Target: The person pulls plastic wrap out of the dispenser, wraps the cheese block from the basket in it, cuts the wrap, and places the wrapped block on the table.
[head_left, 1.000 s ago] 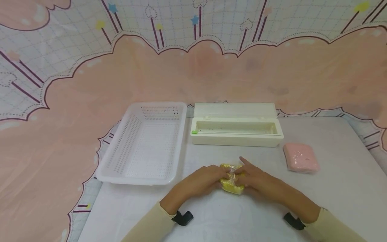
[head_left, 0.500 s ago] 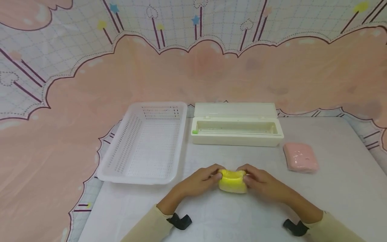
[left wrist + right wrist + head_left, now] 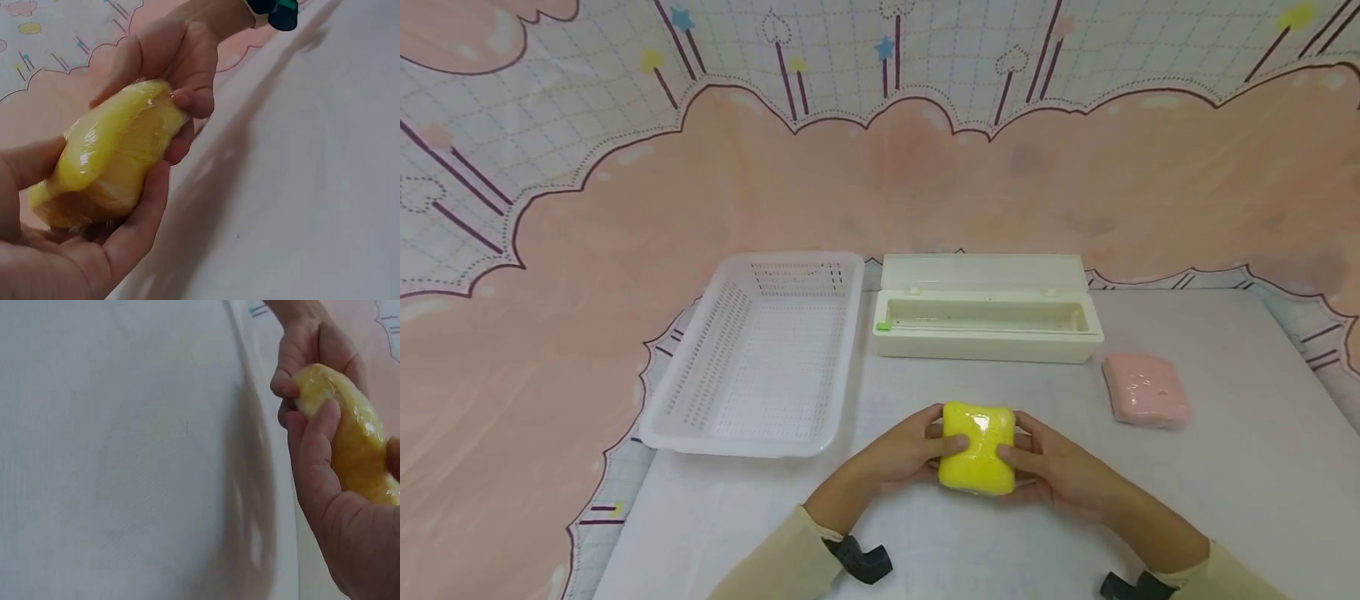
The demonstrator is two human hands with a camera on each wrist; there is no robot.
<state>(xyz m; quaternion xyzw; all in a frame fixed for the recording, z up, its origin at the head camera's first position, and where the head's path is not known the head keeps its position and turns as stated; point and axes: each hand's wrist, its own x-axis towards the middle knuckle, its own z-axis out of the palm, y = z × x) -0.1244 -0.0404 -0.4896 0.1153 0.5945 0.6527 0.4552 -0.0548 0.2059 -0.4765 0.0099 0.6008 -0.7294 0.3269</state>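
A yellow, soft-looking rectangular bundle (image 3: pixel 976 458), wrapped in shiny clear film, is held up between both hands in the head view. My left hand (image 3: pixel 902 450) grips its left edge, thumb on the face toward me. On the opposite edge, my right hand (image 3: pixel 1063 467) holds it the same way, with fingers behind. The left wrist view shows the film stretched over the yellow bundle (image 3: pixel 106 153) and creased underneath. Its far end sits in the other hand. What the bundle is made of cannot be told.
A white perforated basket (image 3: pixel 838 392) stands at the left. Behind the hands is a cream cling film dispenser (image 3: pixel 988 346) with its lid raised and a green slider at its left end. A pink film-wrapped bundle (image 3: pixel 1146 392) lies at the right on the white table (image 3: pixel 1240 467).
The yellow bundle has been turned over and raised so its smooth face shows. Earlier both hands pressed the gathered film on it; now they hold it by its sides.
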